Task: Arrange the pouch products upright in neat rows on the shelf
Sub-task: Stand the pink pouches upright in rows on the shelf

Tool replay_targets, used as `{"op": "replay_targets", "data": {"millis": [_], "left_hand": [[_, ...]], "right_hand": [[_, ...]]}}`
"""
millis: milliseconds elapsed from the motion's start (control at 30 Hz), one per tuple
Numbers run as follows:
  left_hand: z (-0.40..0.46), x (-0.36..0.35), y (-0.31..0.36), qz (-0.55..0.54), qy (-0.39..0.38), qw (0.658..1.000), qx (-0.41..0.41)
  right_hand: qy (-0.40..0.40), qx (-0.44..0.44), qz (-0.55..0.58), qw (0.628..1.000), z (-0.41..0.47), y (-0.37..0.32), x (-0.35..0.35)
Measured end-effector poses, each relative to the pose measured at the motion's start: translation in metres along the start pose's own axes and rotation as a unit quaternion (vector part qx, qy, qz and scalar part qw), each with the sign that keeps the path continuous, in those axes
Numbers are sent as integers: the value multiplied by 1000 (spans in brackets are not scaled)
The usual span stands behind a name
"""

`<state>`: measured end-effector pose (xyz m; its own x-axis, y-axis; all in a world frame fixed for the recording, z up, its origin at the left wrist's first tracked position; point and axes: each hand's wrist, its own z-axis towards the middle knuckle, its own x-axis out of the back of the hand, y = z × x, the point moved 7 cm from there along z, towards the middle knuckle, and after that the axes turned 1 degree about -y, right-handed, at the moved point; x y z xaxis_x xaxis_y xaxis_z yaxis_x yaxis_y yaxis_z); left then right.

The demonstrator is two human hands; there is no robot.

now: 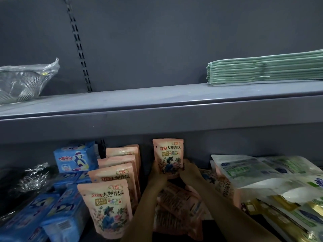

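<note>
A pink pouch with a floral print stands upright at the back of the lower shelf. My left hand grips its lower left edge and my right hand grips its lower right edge. To the left, a row of several like pink pouches stands upright, one behind another. Below my forearms, more pink pouches lie flat in a loose heap, partly hidden by my arms.
Blue packs stand and lie at the left. White and green bags pile up at the right. The upper shelf overhangs closely, carrying a stack of green hangers and a plastic-wrapped bowl.
</note>
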<state>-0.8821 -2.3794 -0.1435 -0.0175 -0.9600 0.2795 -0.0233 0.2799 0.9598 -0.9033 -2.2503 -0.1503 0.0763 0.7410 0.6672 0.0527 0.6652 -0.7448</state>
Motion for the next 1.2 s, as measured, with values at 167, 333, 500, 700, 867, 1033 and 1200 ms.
{"op": "replay_targets", "data": {"millis": [167, 333, 500, 700, 867, 1033, 1200], "left_hand": [[1, 3, -3, 27, 6, 1000, 1], [0, 3, -6, 31, 11, 999, 5], [-4, 3, -13, 36, 15, 999, 30], [-12, 5, -14, 140, -16, 988, 58], [-21, -1, -11, 175, -45, 983, 25], [-27, 4, -9, 144, -38, 988, 37], [-36, 5, 1, 186, -40, 981, 33]], "right_hand": [[-13, 8, 1, 1000, -3, -3, 3], [-32, 8, -10, 999, -6, -5, 2], [-38, 6, -16, 999, -6, -4, 2], [-21, -6, -38, 999, -8, 4, 17], [-91, 38, -82, 992, -28, -2, 24], [-249, 135, -167, 944, -76, -14, -13], [-241, 189, -275, 911, -98, -11, -39]]}}
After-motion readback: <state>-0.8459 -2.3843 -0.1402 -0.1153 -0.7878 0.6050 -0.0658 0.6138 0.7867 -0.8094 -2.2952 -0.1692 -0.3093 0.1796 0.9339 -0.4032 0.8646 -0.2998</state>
